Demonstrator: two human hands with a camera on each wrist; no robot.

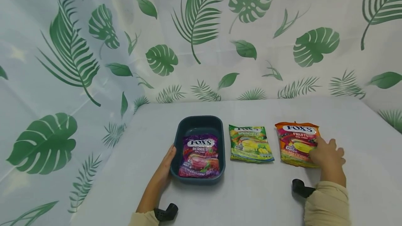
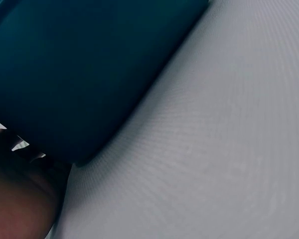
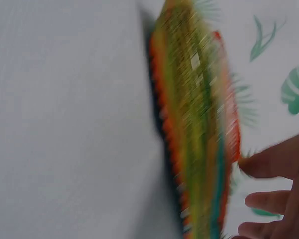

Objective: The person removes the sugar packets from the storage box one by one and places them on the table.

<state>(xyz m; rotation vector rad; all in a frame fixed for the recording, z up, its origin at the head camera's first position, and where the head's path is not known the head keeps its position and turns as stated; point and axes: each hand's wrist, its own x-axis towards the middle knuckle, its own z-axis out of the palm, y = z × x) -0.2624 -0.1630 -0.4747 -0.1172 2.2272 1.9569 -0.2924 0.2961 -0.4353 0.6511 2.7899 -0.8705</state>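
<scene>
The left hand (image 1: 165,165) lies fingers extended against a smooth, round-cornered plastic tray (image 1: 201,181) holding a glossy purple bag (image 1: 199,159), while right of the tray the right hand (image 1: 329,154), fingers spread, touches a crinkled orange bag (image 1: 296,144), apparently a reaching step next calling for a pinch, with leaf-printed cloth (image 1: 213,69) beyond the tray.

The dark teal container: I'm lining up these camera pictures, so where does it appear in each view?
Head: the container is centred left to right, below mid-height, with the left hand at its left side.
Left wrist: it fills the upper left.
Right wrist: not in this picture.
Shared landmark: the pale tabletop, visible in all three.
</scene>
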